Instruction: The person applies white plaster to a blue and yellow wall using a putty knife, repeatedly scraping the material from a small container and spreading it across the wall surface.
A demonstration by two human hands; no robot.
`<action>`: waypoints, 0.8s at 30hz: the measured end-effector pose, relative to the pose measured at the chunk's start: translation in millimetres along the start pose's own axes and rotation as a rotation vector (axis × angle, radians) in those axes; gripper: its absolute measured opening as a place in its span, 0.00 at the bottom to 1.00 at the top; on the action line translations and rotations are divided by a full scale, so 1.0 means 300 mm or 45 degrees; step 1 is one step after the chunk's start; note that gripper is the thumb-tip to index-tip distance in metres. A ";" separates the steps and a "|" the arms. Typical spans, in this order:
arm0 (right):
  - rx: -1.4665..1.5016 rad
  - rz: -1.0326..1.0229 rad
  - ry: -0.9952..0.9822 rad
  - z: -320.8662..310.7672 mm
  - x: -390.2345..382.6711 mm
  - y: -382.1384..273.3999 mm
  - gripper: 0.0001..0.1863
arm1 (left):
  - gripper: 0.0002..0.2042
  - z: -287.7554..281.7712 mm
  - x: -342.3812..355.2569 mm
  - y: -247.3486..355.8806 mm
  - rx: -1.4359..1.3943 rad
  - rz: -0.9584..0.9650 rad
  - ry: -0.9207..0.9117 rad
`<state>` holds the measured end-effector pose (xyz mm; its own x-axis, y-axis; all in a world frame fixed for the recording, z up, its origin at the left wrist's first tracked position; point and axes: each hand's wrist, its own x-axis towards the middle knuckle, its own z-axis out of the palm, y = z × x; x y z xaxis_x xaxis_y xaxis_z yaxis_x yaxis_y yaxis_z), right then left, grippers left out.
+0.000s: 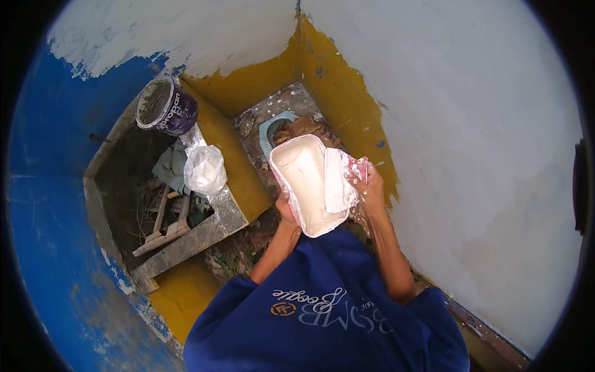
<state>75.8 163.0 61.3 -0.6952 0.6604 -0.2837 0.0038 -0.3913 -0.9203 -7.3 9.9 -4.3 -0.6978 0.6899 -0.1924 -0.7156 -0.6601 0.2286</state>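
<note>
My left hand [286, 211] is closed round the left side of a rectangular tub [291, 197] with rounded corners, held in front of my chest. Off-white paste [302, 167] coats its inside. In my right hand [373, 189] is a broad putty knife [335, 181], its flat face smeared white and its edges reddish. The knife lies across the tub's right rim, and it covers that part of the tub. White smears show on my right fingers.
A dark purple bucket [180, 113] and a clear plastic bag of white material [205, 170] stand on a concrete ledge. Left of it, a basin holds wooden pieces [166, 234]. Beyond the tub, a pale blue squat toilet [268, 133] holds rubble. Partly whitened walls [458, 136] meet in the corner.
</note>
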 end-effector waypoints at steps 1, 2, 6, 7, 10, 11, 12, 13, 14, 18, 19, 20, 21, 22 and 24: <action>0.002 -0.005 0.010 -0.002 0.002 0.005 0.18 | 0.38 0.006 0.001 -0.006 0.023 0.037 0.040; 0.051 -0.010 0.051 -0.001 0.004 0.011 0.18 | 0.38 0.006 0.001 -0.008 0.025 0.027 0.036; 0.099 -0.020 0.207 -0.079 0.073 0.059 0.18 | 0.37 -0.073 -0.019 -0.016 -0.142 -0.068 -0.072; -0.143 -0.159 0.293 -0.140 0.106 0.113 0.19 | 0.37 -0.110 -0.019 -0.025 -0.222 -0.097 -0.120; 0.034 -0.282 0.545 -0.214 0.144 0.100 0.19 | 0.34 -0.137 -0.012 -0.036 -0.220 -0.042 -0.173; 0.179 -0.345 0.599 -0.257 0.154 0.062 0.19 | 0.33 -0.114 -0.012 -0.027 -0.214 -0.044 -0.127; 0.224 -0.357 0.640 -0.289 0.157 0.001 0.19 | 0.33 -0.098 -0.011 -0.008 -0.201 -0.047 -0.097; 0.269 -0.367 0.681 -0.311 0.156 -0.054 0.18 | 0.33 -0.084 -0.009 0.002 -0.196 -0.045 -0.077; 0.288 -0.372 0.676 -0.274 0.128 -0.123 0.18 | 0.33 -0.069 -0.003 0.014 -0.175 -0.042 -0.066; -0.144 -0.766 0.446 -0.187 -0.043 -0.204 0.13 | 0.32 -0.011 0.030 0.032 -0.152 -0.054 -0.022; -0.439 -0.954 0.290 -0.157 -0.059 -0.193 0.13 | 0.32 -0.006 0.038 0.035 -0.138 -0.060 -0.006; -0.690 -1.175 0.135 -0.126 -0.068 -0.185 0.13 | 0.32 0.000 0.044 0.031 -0.132 -0.057 0.004; -1.009 -1.395 -0.058 -0.094 -0.082 -0.210 0.15 | 0.32 0.025 0.035 0.034 -0.114 -0.052 0.015; -1.089 -1.382 -0.240 -0.083 -0.090 -0.191 0.18 | 0.32 0.041 0.048 0.028 -0.108 -0.054 0.032; -1.170 -1.372 -0.415 -0.091 -0.099 -0.153 0.20 | 0.31 0.070 0.056 0.020 -0.111 -0.067 0.063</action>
<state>115.9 178.7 104.7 -0.7869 0.1418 0.6006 -0.2527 0.8139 -0.5232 -22.7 23.8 14.0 -0.6583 0.7103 -0.2492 -0.7498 -0.6480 0.1336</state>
